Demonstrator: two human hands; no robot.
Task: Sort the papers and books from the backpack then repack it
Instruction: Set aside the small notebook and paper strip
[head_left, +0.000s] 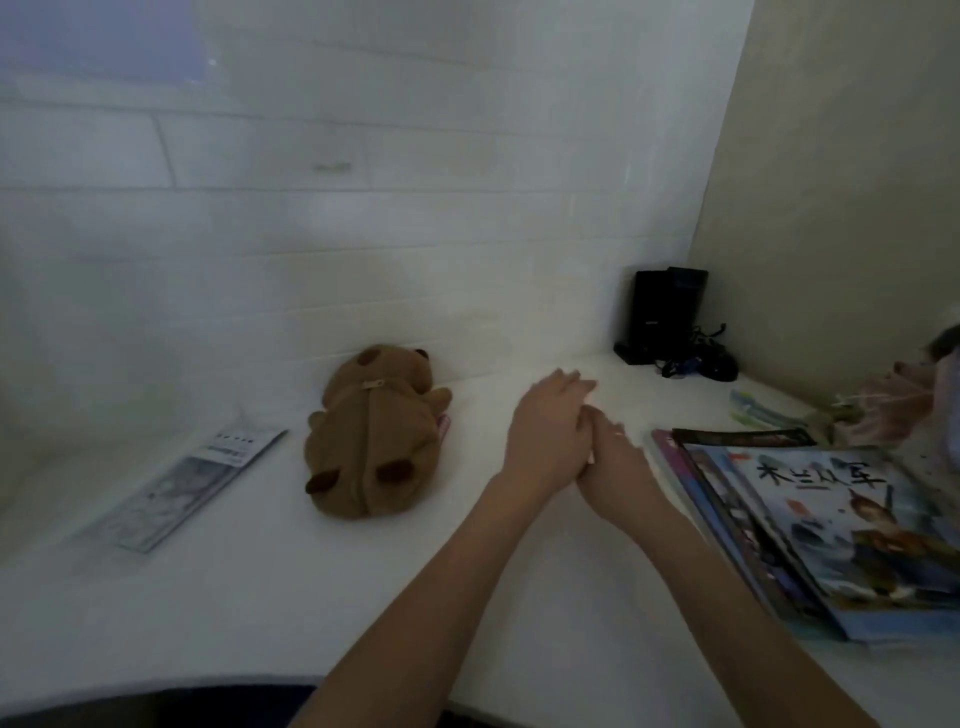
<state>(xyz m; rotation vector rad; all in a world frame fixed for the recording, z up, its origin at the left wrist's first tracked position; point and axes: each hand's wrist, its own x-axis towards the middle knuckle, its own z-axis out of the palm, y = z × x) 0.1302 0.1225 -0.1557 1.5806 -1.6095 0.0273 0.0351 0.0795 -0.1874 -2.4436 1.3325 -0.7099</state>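
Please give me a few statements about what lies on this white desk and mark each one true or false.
1. The brown plush zippered pouch lies between the thin grey booklet and the hands. True.
2. The left hand and right hand are apart. False: they touch, over bare desk.
3. The stack of illustrated books lies right of the hands. True.
4. The black upright device stands at the desk's near edge. False: it stands in the far corner.

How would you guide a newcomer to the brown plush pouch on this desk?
Start at the white desk below the tiled wall. Left of the person's joined hands lies the plush animal pouch, right of a thin booklet. It alone is brown, furry and zipped down its back.
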